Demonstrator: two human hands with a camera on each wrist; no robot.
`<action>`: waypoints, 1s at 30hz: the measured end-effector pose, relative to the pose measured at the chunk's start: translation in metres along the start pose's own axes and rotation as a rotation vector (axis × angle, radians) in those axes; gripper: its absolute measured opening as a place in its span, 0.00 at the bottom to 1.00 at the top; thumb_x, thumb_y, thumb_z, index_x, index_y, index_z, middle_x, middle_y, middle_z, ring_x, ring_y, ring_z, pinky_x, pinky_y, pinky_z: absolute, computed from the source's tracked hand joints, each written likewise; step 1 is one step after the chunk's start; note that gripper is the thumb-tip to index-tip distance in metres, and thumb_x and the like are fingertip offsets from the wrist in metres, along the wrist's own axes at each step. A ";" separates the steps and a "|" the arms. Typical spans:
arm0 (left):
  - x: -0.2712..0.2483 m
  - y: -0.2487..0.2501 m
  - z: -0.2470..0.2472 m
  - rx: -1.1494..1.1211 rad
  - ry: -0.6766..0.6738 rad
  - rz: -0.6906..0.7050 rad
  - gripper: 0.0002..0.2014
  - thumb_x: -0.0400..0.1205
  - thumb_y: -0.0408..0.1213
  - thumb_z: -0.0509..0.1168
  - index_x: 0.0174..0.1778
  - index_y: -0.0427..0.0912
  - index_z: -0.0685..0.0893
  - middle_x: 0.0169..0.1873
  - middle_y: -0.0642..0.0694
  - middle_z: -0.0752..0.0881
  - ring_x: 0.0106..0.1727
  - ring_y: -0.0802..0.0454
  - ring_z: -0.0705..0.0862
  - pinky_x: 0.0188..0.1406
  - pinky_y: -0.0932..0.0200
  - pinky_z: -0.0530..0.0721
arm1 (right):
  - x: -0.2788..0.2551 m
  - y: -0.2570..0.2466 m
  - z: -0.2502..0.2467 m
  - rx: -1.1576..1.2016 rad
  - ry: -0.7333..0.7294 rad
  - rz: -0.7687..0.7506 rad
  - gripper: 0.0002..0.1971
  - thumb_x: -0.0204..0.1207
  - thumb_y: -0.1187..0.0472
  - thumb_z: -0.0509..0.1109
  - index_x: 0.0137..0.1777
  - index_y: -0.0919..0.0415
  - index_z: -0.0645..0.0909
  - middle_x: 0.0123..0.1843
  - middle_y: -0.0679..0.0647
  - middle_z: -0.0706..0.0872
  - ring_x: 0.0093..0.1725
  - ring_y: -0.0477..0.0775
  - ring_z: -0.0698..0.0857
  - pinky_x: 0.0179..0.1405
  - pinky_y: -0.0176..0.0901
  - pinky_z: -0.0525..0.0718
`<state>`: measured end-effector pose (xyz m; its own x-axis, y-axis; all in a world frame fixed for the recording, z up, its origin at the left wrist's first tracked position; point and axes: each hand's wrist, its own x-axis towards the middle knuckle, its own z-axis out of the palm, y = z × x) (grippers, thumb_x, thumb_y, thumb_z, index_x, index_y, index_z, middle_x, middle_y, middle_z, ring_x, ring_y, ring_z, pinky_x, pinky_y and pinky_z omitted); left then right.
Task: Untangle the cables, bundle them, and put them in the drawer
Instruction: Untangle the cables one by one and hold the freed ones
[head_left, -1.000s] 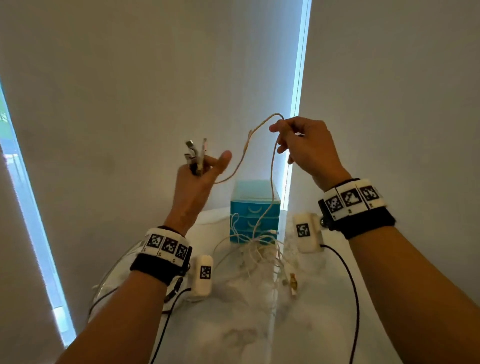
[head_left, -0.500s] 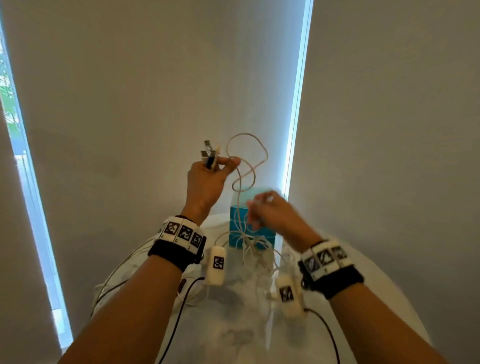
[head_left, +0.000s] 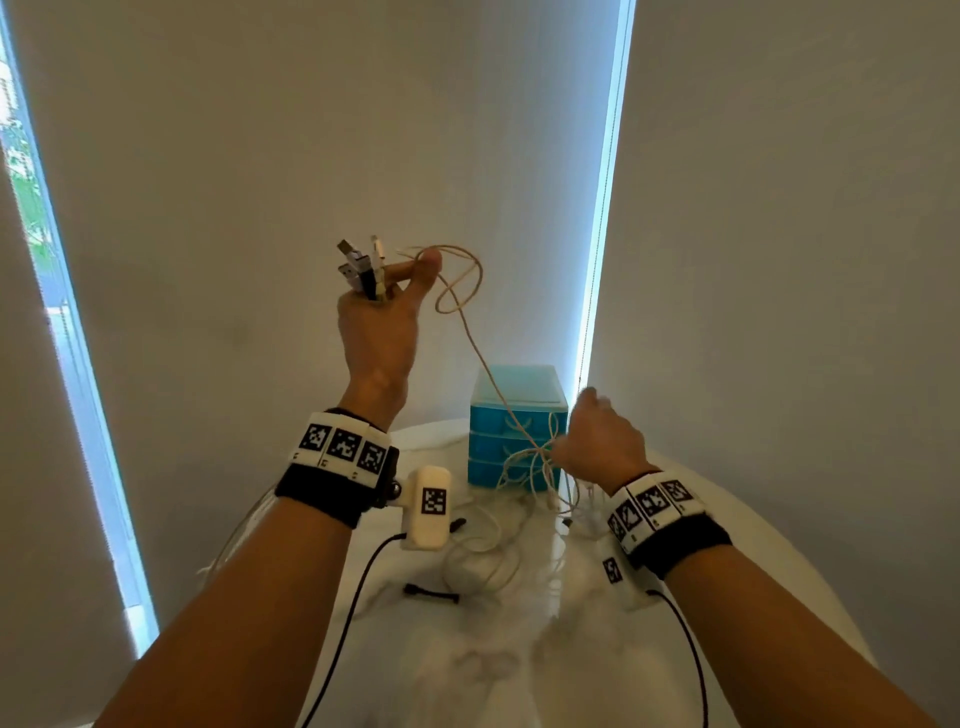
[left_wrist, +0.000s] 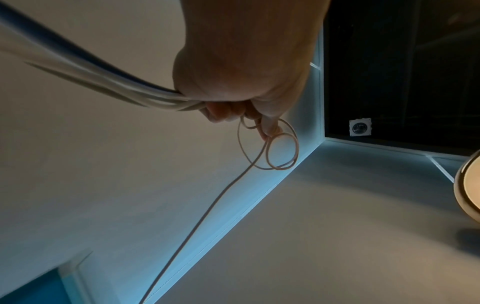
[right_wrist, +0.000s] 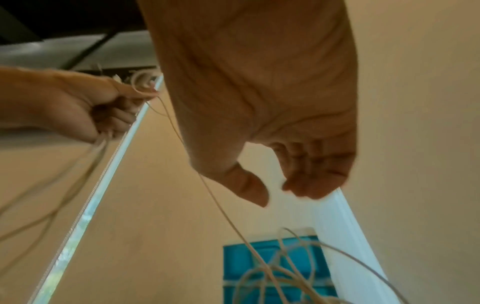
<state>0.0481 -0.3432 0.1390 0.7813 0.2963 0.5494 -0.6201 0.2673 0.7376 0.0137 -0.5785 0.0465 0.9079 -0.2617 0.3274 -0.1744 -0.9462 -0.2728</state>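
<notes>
While left hand (head_left: 378, 332) grips cables (head_left: 363, 270).

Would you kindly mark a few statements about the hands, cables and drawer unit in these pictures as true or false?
1. The left hand holds several cable plugs pointing up. True.
2. The right hand grips a cable. False: thumb and fingers are apart, holding nothing.
3. The beige cable is looped at the left thumb. True.
4. The blue drawer unit has a drawer pulled out. False: all appear closed.
</notes>
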 end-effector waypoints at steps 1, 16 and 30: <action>-0.003 -0.004 0.002 0.002 -0.017 -0.009 0.15 0.77 0.54 0.84 0.51 0.48 0.97 0.49 0.55 0.97 0.61 0.62 0.92 0.78 0.46 0.83 | -0.005 -0.011 -0.005 0.117 0.045 -0.063 0.35 0.79 0.55 0.74 0.83 0.60 0.64 0.70 0.61 0.83 0.65 0.66 0.88 0.58 0.57 0.89; -0.017 -0.020 -0.005 0.280 -0.369 -0.038 0.13 0.75 0.53 0.85 0.51 0.53 0.99 0.23 0.55 0.72 0.25 0.57 0.64 0.28 0.58 0.65 | 0.031 -0.003 -0.045 1.056 0.379 0.089 0.12 0.91 0.61 0.66 0.53 0.64 0.90 0.42 0.58 0.95 0.41 0.55 0.97 0.40 0.49 0.95; -0.058 -0.077 0.033 0.547 -0.592 -0.168 0.16 0.83 0.58 0.76 0.57 0.51 0.96 0.48 0.48 0.96 0.49 0.51 0.95 0.61 0.45 0.93 | 0.015 -0.015 -0.071 0.931 0.244 -0.328 0.17 0.89 0.42 0.71 0.62 0.52 0.93 0.51 0.49 0.94 0.46 0.46 0.91 0.44 0.42 0.88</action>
<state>0.0533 -0.4107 0.0633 0.8639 -0.2813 0.4179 -0.4884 -0.2645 0.8316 0.0032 -0.5822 0.1197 0.7370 -0.1457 0.6600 0.5299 -0.4816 -0.6981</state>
